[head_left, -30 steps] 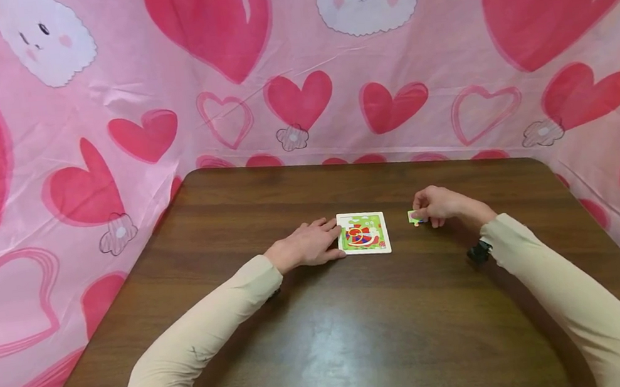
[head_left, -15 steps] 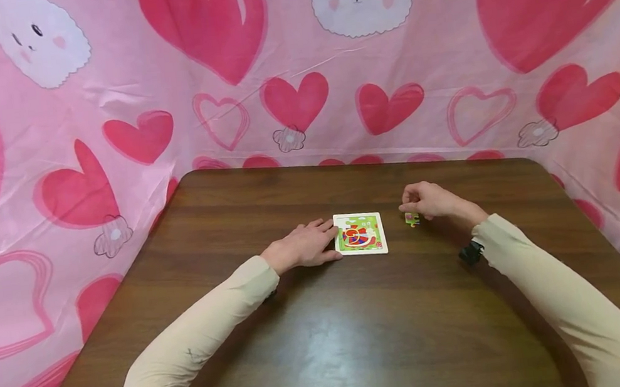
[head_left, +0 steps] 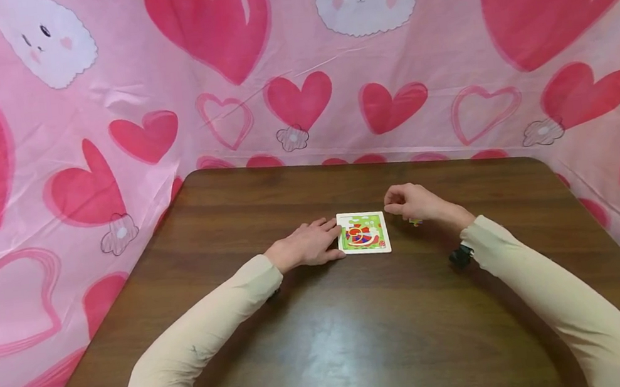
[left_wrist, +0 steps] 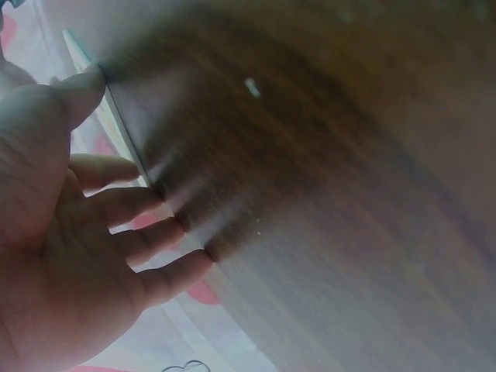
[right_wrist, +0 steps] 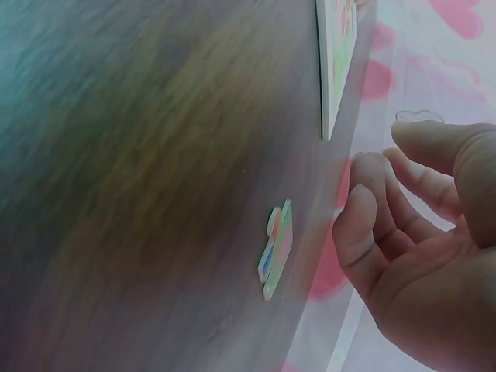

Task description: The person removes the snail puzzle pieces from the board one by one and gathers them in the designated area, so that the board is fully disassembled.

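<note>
A white-framed puzzle board point(head_left: 375, 251) with a red, green and blue picture lies on the table. The left hand point(head_left: 308, 244) rests at its left edge with fingers spread; in the left wrist view the straight fingertips of that hand point(left_wrist: 74, 225) touch the edge. Right of the board, the right hand point(head_left: 415, 202) hovers over the table, fingers loosely curled, with nothing visible between them. Small coloured puzzle pieces point(head_left: 416, 222) lie partly hidden beneath it. The right wrist view shows these pieces point(right_wrist: 279, 252) lying close together, apart from the right hand point(right_wrist: 422, 225).
The brown wooden table point(head_left: 324, 331) extends around the board. A pink cloth point(head_left: 330, 59) with red hearts hangs behind and beside it. A dark band point(head_left: 461, 256) is on the right wrist.
The right hand has let go of the puzzle pieces and moved left, towards the board. The pieces stay on the table. The left hand keeps its place at the board's edge.
</note>
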The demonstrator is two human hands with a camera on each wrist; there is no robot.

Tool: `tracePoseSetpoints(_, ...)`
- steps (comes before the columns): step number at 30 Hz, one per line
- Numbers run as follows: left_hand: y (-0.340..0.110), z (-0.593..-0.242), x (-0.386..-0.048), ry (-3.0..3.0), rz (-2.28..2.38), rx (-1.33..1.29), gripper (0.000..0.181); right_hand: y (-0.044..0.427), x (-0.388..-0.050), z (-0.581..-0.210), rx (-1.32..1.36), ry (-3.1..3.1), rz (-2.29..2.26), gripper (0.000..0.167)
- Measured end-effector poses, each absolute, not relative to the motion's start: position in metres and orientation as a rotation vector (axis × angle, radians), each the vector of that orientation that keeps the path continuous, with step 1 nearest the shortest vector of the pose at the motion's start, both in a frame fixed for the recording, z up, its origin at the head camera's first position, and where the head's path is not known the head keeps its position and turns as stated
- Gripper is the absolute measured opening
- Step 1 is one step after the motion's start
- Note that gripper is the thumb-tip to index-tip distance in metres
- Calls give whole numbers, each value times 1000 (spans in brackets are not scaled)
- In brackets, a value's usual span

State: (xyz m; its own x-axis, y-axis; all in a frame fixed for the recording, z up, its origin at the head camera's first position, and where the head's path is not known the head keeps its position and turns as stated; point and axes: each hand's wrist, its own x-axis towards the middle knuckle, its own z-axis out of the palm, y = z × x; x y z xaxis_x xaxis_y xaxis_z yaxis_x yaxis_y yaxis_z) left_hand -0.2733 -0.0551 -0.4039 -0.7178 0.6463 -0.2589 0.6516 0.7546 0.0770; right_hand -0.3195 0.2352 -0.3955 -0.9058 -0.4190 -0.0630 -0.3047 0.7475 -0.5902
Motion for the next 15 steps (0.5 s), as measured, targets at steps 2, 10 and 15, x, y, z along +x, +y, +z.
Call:
tracePoseSetpoints(2, -55, -404, -274, 2684, -23, 1017, 73, 233, -319, -395, -587, 2754, -890, 13)
tracePoseSetpoints(10, -55, -403, -273, 2684, -33, 1015, 73, 219, -320, -396, -606, 2715, -910, 18)
tracePoseSetpoints(15, -55, -403, -272, 2702, -56, 1041, 72, 210, -320, -399, -683, 2749, -847, 21)
